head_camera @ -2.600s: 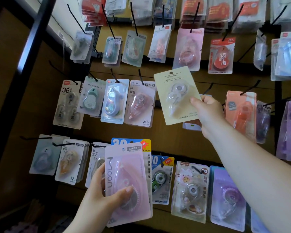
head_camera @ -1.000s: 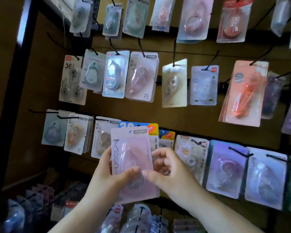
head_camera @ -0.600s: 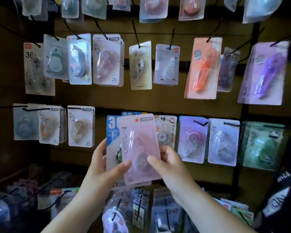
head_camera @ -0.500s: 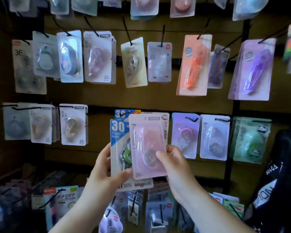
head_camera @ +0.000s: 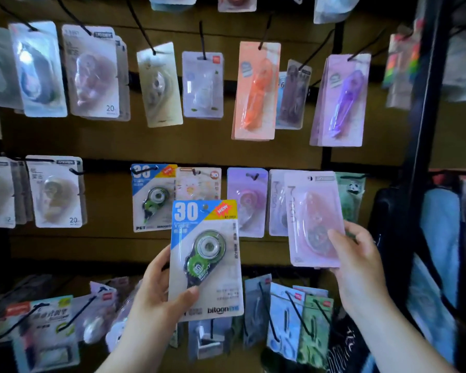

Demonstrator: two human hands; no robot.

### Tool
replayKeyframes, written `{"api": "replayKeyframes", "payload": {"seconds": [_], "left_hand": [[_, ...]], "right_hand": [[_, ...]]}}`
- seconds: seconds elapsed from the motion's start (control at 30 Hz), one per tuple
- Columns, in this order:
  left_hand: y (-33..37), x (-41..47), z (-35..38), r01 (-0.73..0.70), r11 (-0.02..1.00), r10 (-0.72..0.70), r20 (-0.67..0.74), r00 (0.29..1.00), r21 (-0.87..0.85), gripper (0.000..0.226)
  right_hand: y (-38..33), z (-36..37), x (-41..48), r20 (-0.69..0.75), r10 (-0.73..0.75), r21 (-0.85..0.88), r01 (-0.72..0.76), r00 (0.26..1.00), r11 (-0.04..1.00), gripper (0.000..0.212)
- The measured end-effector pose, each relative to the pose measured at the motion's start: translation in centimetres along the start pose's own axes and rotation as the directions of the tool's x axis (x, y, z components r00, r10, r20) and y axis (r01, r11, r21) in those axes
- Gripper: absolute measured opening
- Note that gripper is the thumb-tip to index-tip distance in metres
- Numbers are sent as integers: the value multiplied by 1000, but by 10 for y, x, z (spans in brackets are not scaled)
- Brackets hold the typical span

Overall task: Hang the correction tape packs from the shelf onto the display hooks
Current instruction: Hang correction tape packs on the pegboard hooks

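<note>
My left hand (head_camera: 156, 300) grips a blue-and-yellow pack (head_camera: 207, 265) marked "30" with a green correction tape, held upright below the middle row of hooks. My right hand (head_camera: 358, 265) pinches the lower right corner of a pink pack (head_camera: 311, 216). That pink pack is raised against a similar pale pack (head_camera: 276, 203) hanging in the middle row, its top hole level with the hook there. A matching "30" pack (head_camera: 152, 197) hangs on a hook up and left of the one in my left hand.
Black hooks on a brown board carry rows of packs: an orange pack (head_camera: 256, 90) and a purple pack (head_camera: 342, 100) above, a green panda pack (head_camera: 351, 197) beside the pink one. A black upright post (head_camera: 425, 103) stands at right. More packs hang below.
The two packs, held stacked together before, are now apart. My right hand carried the pink pack right and up to the middle row; my left hand keeps the "30" pack. The view shifted right.
</note>
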State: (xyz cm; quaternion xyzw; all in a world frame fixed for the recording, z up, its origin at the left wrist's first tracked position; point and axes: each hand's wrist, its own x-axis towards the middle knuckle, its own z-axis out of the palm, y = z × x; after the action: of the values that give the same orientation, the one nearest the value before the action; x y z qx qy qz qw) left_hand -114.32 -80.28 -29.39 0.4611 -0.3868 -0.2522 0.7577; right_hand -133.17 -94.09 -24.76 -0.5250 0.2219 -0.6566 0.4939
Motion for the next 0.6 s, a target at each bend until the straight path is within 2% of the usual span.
{"api": "replayKeyframes", "payload": {"seconds": [0.13, 0.3, 0.6], "left_hand": [[5, -3, 9, 17, 1000, -17, -23, 1000, -3, 58], [7, -5, 8, 27, 1000, -27, -19, 999, -7, 58], [6, -3, 4, 29, 999, -28, -17, 999, 15, 59]], "right_hand": [[6, -13, 10, -18, 51, -56, -52, 999, 997, 11], [6, -12, 13, 15, 32, -1, -32, 999, 999, 17], [12, -7, 26, 4, 16, -62, -16, 1000, 998, 18]]}}
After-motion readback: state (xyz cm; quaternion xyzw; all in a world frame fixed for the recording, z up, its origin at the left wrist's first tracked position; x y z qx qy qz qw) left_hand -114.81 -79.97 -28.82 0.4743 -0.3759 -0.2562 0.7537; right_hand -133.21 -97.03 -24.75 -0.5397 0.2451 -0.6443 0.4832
